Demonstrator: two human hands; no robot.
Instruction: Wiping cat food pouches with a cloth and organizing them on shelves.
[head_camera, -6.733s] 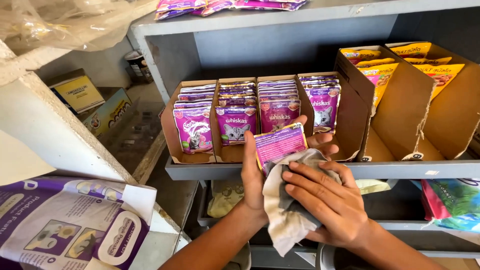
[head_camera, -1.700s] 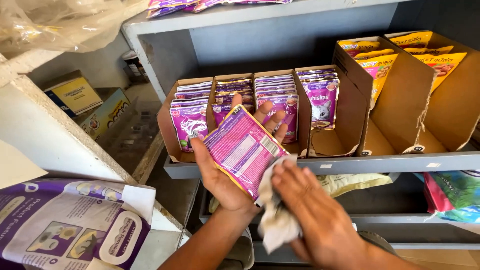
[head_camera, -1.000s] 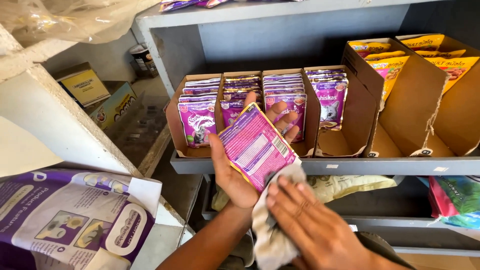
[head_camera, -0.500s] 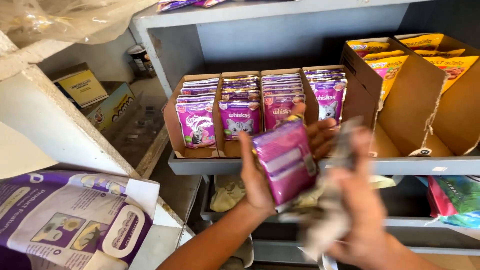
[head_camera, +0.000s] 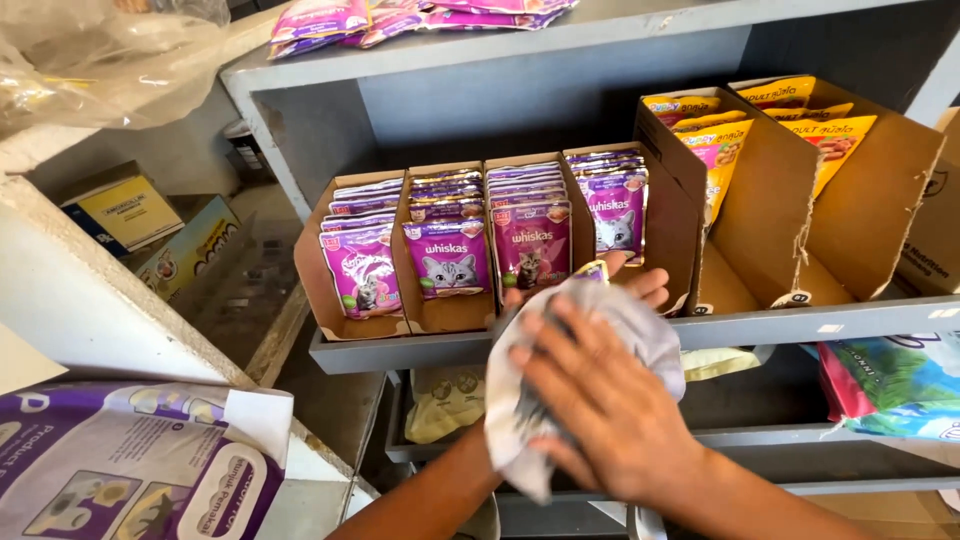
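Note:
My right hand (head_camera: 610, 410) presses a grey-white cloth (head_camera: 590, 315) flat over a purple pet-food pouch (head_camera: 592, 270), of which only a top corner shows. My left hand (head_camera: 648, 286) holds that pouch from behind; only its fingertips and forearm are visible past the cloth. Both hands are in front of the grey shelf edge (head_camera: 400, 350), just below a cardboard display tray (head_camera: 310, 270) with rows of upright purple pouches (head_camera: 448, 255).
An open cardboard box (head_camera: 870, 210) with yellow pouches stands on the shelf to the right. More purple pouches (head_camera: 320, 20) lie on the shelf above. A green bag (head_camera: 890, 385) sits lower right, a large purple bag (head_camera: 110, 470) lower left, small cartons (head_camera: 125, 210) at left.
The pouch was held up with its back showing and then turned while the cloth swung loose. Now the cloth lies spread over the pouch under my right hand.

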